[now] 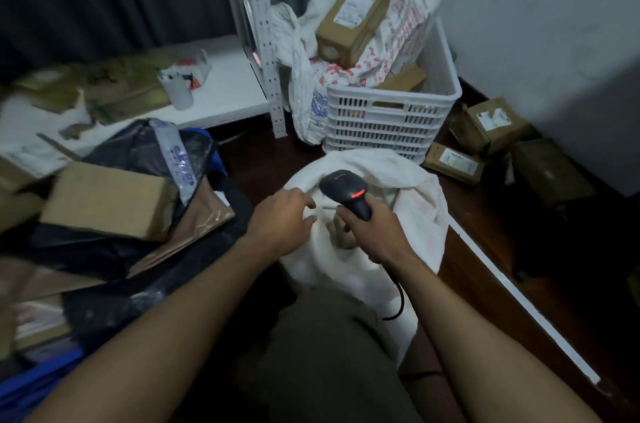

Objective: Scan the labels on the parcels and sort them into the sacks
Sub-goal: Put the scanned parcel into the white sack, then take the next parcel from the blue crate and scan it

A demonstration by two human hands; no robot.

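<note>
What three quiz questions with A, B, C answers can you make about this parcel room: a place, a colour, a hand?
1. Where is the long brown cardboard box with a white label? A) on the floor B) atop the load in the white slatted plastic crate C) in a hand
2. What colour is the handheld barcode scanner? A) black B) yellow C) white
3. What is the left hand doing? A) gripping a parcel B) holding the scanner C) lying open at the white cloth sack's mouth
Answers: 1 B, it lies on the red-printed white sack in the crate; 2 A, black body, red strip; 3 C, fingers relaxed and empty; the right hand grips the scanner.
</note>
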